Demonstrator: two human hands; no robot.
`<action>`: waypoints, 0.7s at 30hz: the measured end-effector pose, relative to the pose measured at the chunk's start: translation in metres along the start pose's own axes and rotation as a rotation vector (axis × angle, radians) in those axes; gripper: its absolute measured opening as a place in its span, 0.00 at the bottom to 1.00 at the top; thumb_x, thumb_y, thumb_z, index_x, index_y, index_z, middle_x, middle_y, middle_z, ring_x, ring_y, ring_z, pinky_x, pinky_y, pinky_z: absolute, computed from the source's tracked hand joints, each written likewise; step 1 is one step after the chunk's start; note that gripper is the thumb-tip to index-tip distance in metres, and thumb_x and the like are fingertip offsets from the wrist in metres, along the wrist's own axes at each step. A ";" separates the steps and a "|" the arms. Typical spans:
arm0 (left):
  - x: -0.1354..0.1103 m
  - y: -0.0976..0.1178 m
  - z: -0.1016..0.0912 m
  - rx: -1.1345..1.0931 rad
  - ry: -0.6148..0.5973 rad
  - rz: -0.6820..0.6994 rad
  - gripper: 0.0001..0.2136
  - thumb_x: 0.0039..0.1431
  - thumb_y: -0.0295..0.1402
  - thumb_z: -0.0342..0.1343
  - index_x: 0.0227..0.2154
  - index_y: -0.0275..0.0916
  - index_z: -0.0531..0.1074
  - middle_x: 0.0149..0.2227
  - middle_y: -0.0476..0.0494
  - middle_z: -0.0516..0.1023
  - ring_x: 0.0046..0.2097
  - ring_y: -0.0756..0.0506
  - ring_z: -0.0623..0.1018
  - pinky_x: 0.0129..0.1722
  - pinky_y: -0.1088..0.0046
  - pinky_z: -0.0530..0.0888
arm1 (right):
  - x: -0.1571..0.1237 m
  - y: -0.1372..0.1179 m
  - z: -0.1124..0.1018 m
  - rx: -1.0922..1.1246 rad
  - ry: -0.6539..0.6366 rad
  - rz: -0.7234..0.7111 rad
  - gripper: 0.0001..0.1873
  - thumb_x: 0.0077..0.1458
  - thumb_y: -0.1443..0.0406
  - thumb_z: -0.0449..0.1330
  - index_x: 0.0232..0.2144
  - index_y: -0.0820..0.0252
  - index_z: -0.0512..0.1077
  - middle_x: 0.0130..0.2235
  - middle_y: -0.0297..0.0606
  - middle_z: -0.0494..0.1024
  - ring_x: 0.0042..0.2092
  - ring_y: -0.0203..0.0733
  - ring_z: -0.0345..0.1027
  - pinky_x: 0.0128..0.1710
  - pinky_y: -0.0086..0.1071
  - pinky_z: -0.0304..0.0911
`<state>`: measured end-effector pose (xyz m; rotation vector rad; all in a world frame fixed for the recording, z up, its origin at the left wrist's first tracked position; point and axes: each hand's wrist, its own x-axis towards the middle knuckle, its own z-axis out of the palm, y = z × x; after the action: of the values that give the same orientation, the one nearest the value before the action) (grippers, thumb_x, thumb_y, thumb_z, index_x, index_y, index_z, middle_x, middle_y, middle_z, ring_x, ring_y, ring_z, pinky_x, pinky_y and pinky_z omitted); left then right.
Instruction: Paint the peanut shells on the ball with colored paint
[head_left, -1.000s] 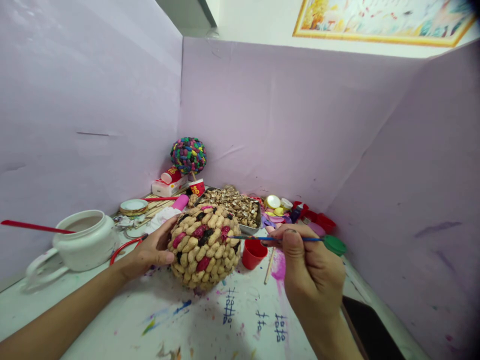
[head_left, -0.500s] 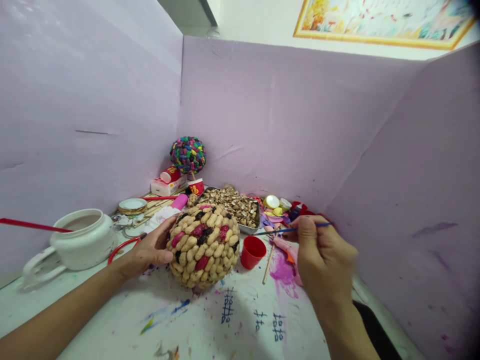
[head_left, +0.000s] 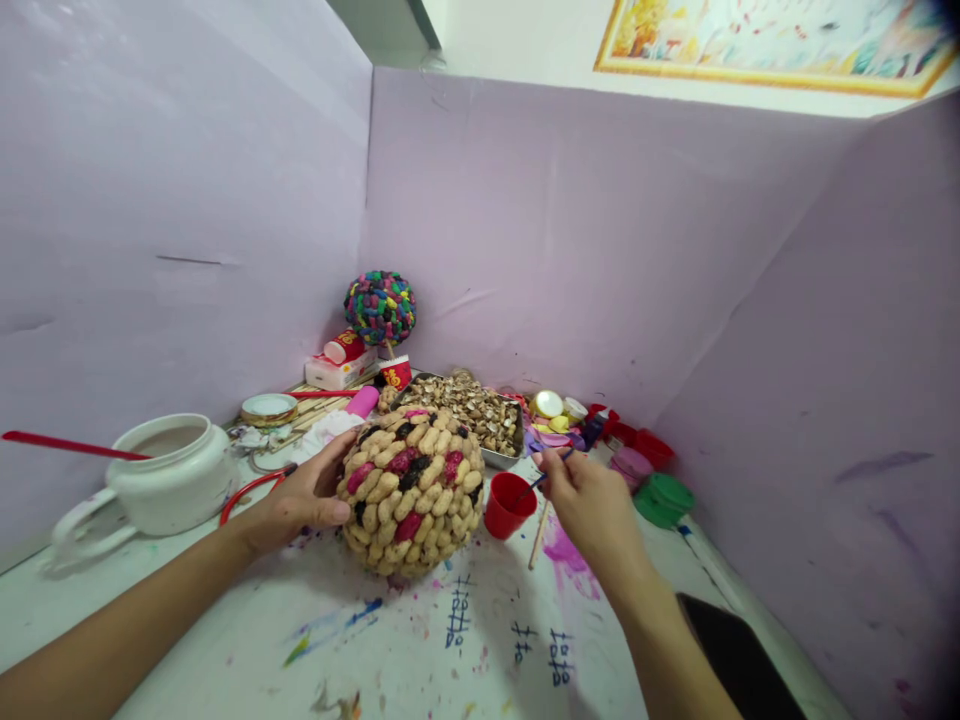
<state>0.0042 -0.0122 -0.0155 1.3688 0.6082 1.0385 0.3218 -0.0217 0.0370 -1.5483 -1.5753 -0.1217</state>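
Note:
A ball covered with peanuts in their shells (head_left: 412, 500) rests on the table, mostly plain tan with several shells painted magenta or black. My left hand (head_left: 311, 500) steadies it from the left side, fingers behind and thumb in front. Pinched in my right hand (head_left: 577, 490) is a thin blue paintbrush (head_left: 534, 487), its tip down inside a small red cup (head_left: 508, 508). The cup stands just right of the ball; its contents are hidden. Beside the cup lies a thin wooden stick (head_left: 538, 540).
Behind the ball sits a metal tray of peanut shells (head_left: 487, 410). A white pot (head_left: 176, 490) with a red stick stands left. Farther back is a multicoloured ball (head_left: 381, 308). Green lids (head_left: 665, 500) and a dark phone-like slab (head_left: 739, 655) lie right. Purple boards enclose the table.
My right hand has moved down and left, turning the paintbrush so its tip now dips into the red cup. My left hand stays on the peanut ball.

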 end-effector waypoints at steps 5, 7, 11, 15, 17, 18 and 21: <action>0.000 -0.001 0.000 -0.025 0.006 -0.008 0.48 0.42 0.42 0.69 0.66 0.46 0.53 0.70 0.37 0.53 0.68 0.25 0.53 0.61 0.47 0.61 | -0.003 -0.027 -0.039 0.186 0.173 0.030 0.24 0.60 0.50 0.53 0.23 0.60 0.73 0.19 0.36 0.77 0.21 0.39 0.72 0.21 0.29 0.64; 0.000 0.000 0.001 -0.037 0.012 -0.019 0.48 0.42 0.42 0.69 0.66 0.46 0.51 0.70 0.36 0.54 0.68 0.25 0.54 0.61 0.47 0.60 | -0.008 -0.038 -0.048 0.405 0.215 0.026 0.21 0.60 0.51 0.56 0.25 0.60 0.74 0.21 0.34 0.77 0.21 0.37 0.72 0.21 0.28 0.67; 0.000 0.000 0.001 -0.043 0.027 -0.024 0.50 0.41 0.41 0.69 0.66 0.46 0.50 0.69 0.37 0.55 0.68 0.27 0.53 0.62 0.49 0.59 | -0.020 -0.053 -0.048 0.609 0.200 -0.030 0.17 0.61 0.56 0.58 0.26 0.60 0.74 0.25 0.34 0.78 0.22 0.36 0.74 0.21 0.28 0.69; 0.000 -0.002 -0.002 -0.067 0.026 -0.028 0.50 0.40 0.40 0.70 0.66 0.47 0.50 0.70 0.38 0.53 0.68 0.26 0.52 0.62 0.49 0.60 | -0.025 -0.055 -0.039 0.636 0.169 -0.082 0.14 0.62 0.59 0.57 0.27 0.60 0.75 0.24 0.33 0.78 0.23 0.35 0.74 0.21 0.26 0.70; -0.001 -0.002 -0.002 -0.071 0.026 -0.030 0.49 0.41 0.39 0.70 0.66 0.48 0.51 0.70 0.38 0.54 0.68 0.27 0.52 0.62 0.50 0.59 | -0.025 -0.053 -0.036 0.635 0.178 -0.094 0.14 0.62 0.60 0.57 0.28 0.59 0.75 0.22 0.32 0.77 0.23 0.34 0.74 0.21 0.25 0.69; -0.001 -0.002 -0.002 -0.071 0.029 -0.033 0.49 0.41 0.39 0.70 0.66 0.47 0.51 0.69 0.38 0.55 0.68 0.27 0.53 0.63 0.50 0.59 | -0.025 -0.052 -0.035 0.634 0.186 -0.100 0.13 0.62 0.61 0.57 0.28 0.59 0.75 0.22 0.31 0.77 0.23 0.34 0.74 0.21 0.25 0.69; -0.001 -0.001 -0.001 -0.066 0.035 -0.033 0.47 0.41 0.39 0.70 0.65 0.47 0.53 0.69 0.38 0.56 0.68 0.27 0.53 0.63 0.50 0.59 | -0.024 -0.050 -0.031 0.635 0.193 -0.107 0.13 0.62 0.61 0.57 0.28 0.58 0.76 0.25 0.32 0.78 0.24 0.33 0.75 0.23 0.25 0.70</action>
<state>0.0035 -0.0125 -0.0166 1.2818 0.6155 1.0495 0.2914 -0.0692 0.0652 -0.9291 -1.3645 0.1559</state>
